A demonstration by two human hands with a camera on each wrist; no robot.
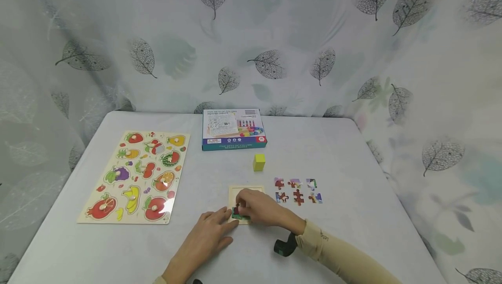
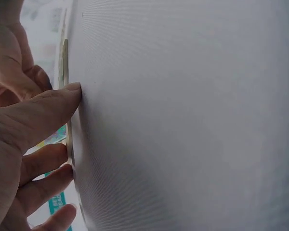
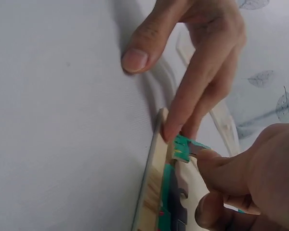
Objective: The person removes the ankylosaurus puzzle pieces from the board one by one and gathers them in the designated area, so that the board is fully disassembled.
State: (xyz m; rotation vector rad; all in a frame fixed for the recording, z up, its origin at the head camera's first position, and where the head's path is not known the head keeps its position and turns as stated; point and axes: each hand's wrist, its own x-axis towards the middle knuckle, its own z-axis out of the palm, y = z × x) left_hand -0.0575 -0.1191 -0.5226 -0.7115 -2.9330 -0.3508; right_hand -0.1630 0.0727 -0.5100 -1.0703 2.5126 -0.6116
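Note:
A small wooden puzzle tray lies near the middle of the table. My right hand is over it, and in the right wrist view its thumb and fingers pinch a green and brown jigsaw piece at the tray's corner, slightly tilted. Beside this piece, another green and dark jigsaw piece lies in the tray. My left hand touches the tray's left and near edges with extended fingers, its thumb pointing away to the side. The right hand hides much of the tray's inside.
Several loose jigsaw pieces lie in two rows right of the tray. A yellow-green block stands behind it, and a bead toy box lies farther back. A fruit peg puzzle board occupies the left side.

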